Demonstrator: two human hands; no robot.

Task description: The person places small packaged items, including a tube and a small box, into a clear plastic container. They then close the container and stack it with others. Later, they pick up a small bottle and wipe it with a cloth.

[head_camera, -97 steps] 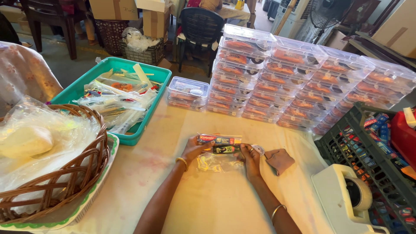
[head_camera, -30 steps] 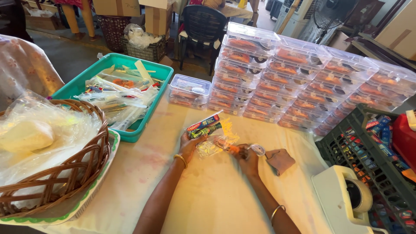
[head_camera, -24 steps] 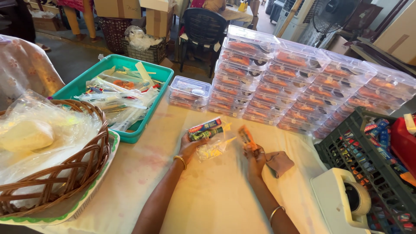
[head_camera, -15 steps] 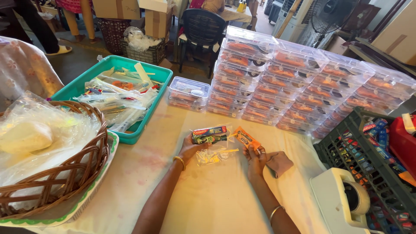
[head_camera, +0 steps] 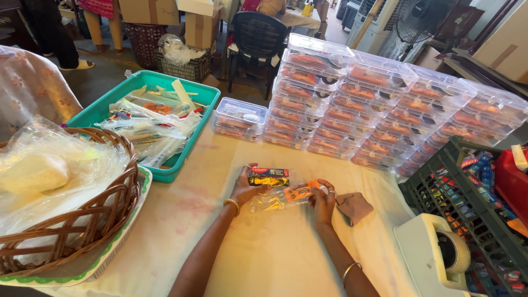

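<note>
The left hand [head_camera: 246, 186] grips a small toothpaste box [head_camera: 269, 172] and a dark packet [head_camera: 269, 181] stacked together, pinning the mouth of a clear bag [head_camera: 268, 202] on the surface [head_camera: 264, 253]. The right hand [head_camera: 322, 201] pinches an orange sachet [head_camera: 300, 191] at the bag's opening, beside a brown cloth [head_camera: 353, 204].

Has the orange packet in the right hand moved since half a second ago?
Yes. The orange packet has dropped lower and leftward, away from the stacked boxes, onto the clear bag by the left hand.
</note>
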